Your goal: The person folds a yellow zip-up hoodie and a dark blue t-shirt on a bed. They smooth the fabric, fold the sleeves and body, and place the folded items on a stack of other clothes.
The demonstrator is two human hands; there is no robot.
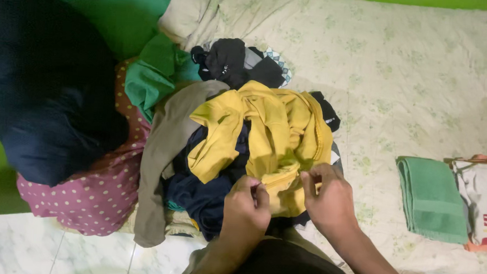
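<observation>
While both sets of fingertips pinch its lower hem, the yellow garment (266,135) lies atop the clothes pile (198,151) at frame centre. Left hand (245,206) and right hand (329,197) rise from the bottom edge, knuckles up. Folded green towel (432,199) sits right.

garment (266,127) mustard yellow | pillow (46,82) navy | pillowcase (96,190) maroon, white dots | folded towel (432,197) green

Both hands low and close together, left (245,201) fingers pinched, right (329,197) fingers curled, forearms angled inward
</observation>
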